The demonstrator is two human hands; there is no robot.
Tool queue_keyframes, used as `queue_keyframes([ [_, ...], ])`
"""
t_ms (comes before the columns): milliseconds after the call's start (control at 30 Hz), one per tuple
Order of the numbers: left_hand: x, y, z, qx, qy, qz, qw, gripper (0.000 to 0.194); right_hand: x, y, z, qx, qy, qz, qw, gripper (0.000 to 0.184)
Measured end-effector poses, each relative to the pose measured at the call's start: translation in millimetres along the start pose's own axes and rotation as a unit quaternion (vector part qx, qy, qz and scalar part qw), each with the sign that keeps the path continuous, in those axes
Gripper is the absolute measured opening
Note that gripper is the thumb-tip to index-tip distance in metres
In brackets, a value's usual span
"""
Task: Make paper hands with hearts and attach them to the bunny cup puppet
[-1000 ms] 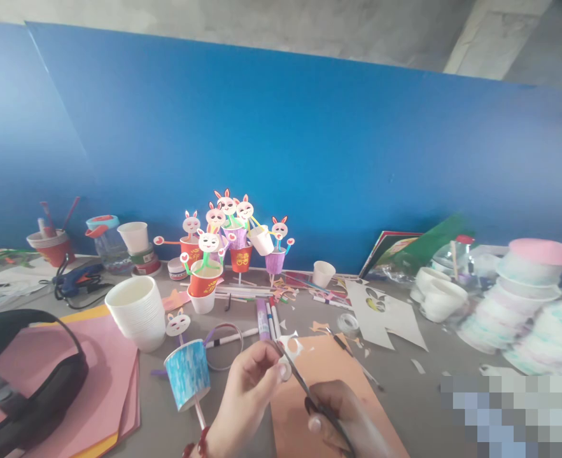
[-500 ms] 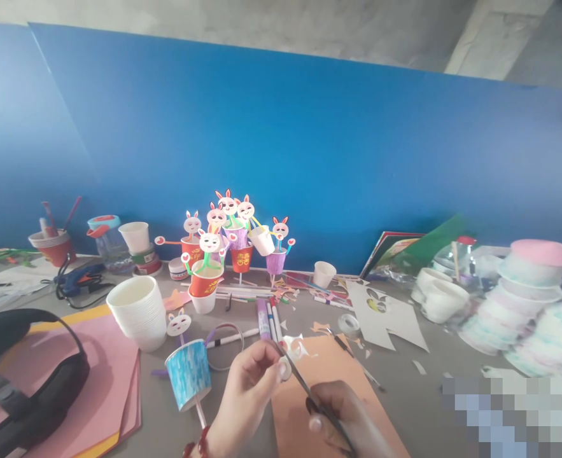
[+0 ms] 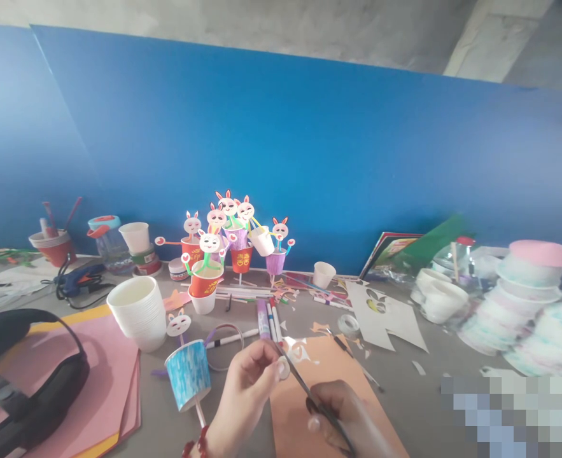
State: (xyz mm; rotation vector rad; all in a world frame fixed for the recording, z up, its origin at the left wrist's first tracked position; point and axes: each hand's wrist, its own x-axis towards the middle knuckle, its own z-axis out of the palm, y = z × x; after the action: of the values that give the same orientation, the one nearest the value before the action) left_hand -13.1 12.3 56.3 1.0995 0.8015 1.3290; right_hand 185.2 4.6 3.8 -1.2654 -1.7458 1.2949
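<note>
My left hand [image 3: 252,385] is pinched on a small round piece of white paper [image 3: 284,367]. Wrapped around a pair of dark scissors [image 3: 300,376] is my right hand [image 3: 335,410]; the blades slant up to the left and meet the paper at my left fingertips. Beneath both hands lies an orange sheet of paper [image 3: 328,362], with curled white paper offcuts [image 3: 300,350] on its far edge. Left of my left hand, a blue-painted paper cup [image 3: 188,375] leans on a stick, with a white rabbit face [image 3: 179,324] above it.
Rabbit cup puppets [image 3: 210,254] stand at the back by the blue partition [image 3: 309,146]. A stack of white cups [image 3: 137,312], pink paper [image 3: 104,369] and black headphones [image 3: 65,381] are on the left. Markers [image 3: 273,321] and tape [image 3: 348,324] lie ahead; painted cup stacks [image 3: 524,305] stand right.
Both hands stay almost in place. The small round piece of paper has shifted slightly at my left fingertips, against the scissors.
</note>
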Motion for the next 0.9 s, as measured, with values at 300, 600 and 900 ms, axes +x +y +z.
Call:
queue_keyframes([
  [300, 1.6, -1.2, 0.4, -0.013, -0.004, 0.011, 1.0, 0.034, 2.3, -2.6, 3.4, 0.076, -0.062, 0.025, 0.995, 0.067],
  [600, 0.1, -7.6, 0.9, 0.015, -0.009, 0.001, 1.0, 0.03, 3.7, -5.8, 5.9, 0.107, -0.068, 0.035, 0.991, 0.072],
  [900, 1.9, -10.4, -2.1, 0.039, -0.011, -0.002, 0.999, 0.029, 1.1, 1.9, 2.4, 0.07, -0.046, 0.031, 0.996, 0.068],
])
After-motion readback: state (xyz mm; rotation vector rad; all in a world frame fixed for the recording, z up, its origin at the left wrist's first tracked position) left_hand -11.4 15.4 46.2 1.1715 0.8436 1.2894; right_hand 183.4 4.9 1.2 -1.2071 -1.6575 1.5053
